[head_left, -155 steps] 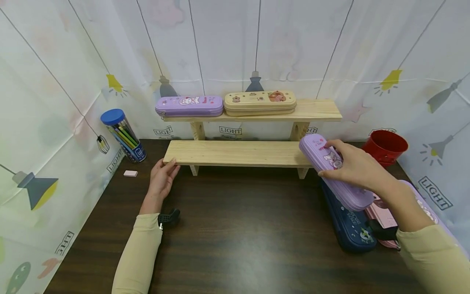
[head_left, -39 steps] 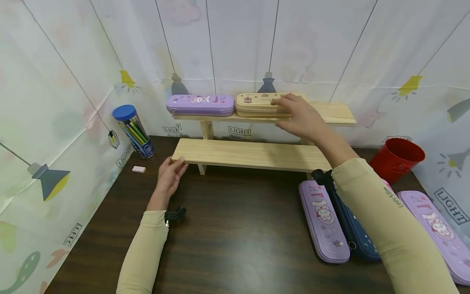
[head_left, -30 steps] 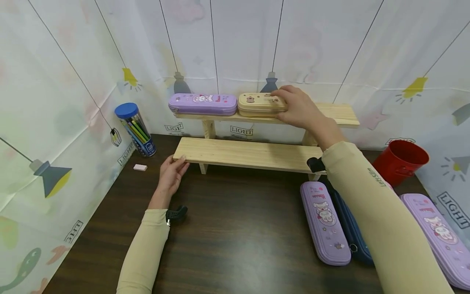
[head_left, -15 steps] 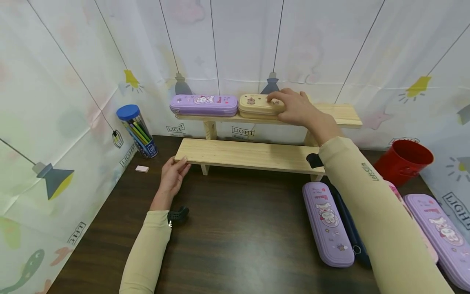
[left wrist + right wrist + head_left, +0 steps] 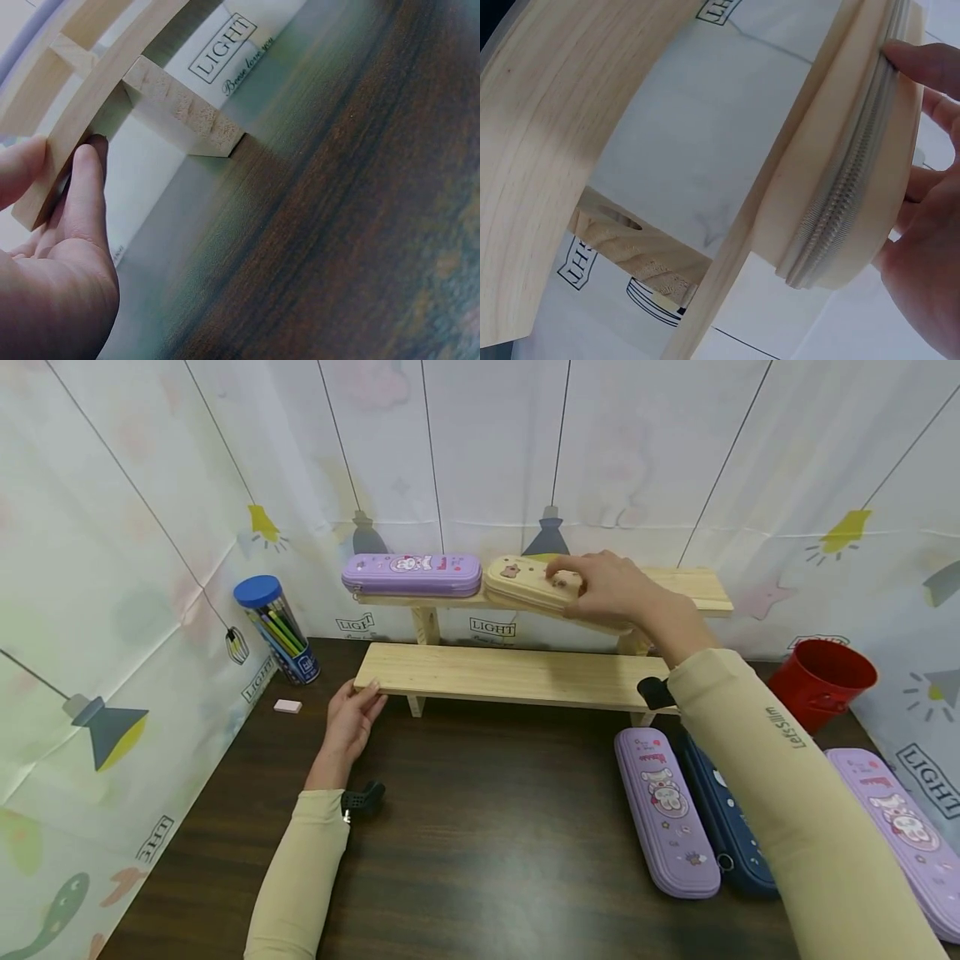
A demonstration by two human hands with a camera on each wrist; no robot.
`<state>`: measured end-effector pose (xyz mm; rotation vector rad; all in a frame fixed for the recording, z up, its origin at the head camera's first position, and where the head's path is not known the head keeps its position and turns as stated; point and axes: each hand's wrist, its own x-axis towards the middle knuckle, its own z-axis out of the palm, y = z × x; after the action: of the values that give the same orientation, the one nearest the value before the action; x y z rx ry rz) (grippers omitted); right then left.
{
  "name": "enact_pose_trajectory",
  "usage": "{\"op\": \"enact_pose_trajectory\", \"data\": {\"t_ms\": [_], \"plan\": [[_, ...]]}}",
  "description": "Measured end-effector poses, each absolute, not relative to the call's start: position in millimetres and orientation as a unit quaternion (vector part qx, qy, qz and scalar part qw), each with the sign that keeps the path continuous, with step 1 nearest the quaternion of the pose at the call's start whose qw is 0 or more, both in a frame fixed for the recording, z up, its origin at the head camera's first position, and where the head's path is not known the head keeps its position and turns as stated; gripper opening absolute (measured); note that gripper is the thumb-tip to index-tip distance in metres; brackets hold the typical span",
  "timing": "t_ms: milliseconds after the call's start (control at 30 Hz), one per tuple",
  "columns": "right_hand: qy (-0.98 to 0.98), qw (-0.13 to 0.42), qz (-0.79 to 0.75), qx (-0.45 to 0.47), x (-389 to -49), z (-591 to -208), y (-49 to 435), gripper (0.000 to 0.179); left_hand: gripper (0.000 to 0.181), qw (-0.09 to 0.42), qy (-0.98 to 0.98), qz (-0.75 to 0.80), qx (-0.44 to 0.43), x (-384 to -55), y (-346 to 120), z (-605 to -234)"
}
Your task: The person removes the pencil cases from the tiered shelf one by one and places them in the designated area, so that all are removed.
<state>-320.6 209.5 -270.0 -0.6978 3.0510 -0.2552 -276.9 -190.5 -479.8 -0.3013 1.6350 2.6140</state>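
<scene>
My right hand (image 5: 626, 597) grips a cream pencil case (image 5: 521, 578) with bear pictures on the shelf's upper board (image 5: 693, 587). The case sits askew, its right end swung out past the board's front edge; the hand covers part of its lid. In the right wrist view, the thumb presses near the zip (image 5: 844, 180), with the other fingers on the far side. My left hand (image 5: 348, 722) pinches the left end of the lower board (image 5: 487, 670), thumb on top and fingers underneath. A purple pencil case (image 5: 412, 575) lies left of the cream one.
On the table's right lie a lilac pencil case (image 5: 667, 814), a navy one (image 5: 731, 835) partly under my right sleeve, and another lilac case (image 5: 903, 835). A red bucket (image 5: 821, 681) stands behind them. At left are a blue-lidded pencil tub (image 5: 279, 631) and a pink eraser (image 5: 287, 706).
My right hand has put the lilac pencil case down on the table and taken hold of the cream one. The cream case's right end has turned forward. My left hand stays on the board.
</scene>
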Motion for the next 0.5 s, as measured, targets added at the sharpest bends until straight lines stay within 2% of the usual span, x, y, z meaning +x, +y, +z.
{"op": "enact_pose_trajectory", "data": {"t_ms": [233,500], "plan": [[0.972,0.034,-0.101,-0.208,-307.9,-266.8,211.1,0.059,0.05,0.023,0.526,0.845,-0.093,-276.6,-189.6,-481.5],[0.974,0.048,-0.088,-0.206,-288.5,-264.7,207.3,0.068,0.051,0.023,0.518,0.85,-0.096,-277.5,-190.6,-479.6]]}}
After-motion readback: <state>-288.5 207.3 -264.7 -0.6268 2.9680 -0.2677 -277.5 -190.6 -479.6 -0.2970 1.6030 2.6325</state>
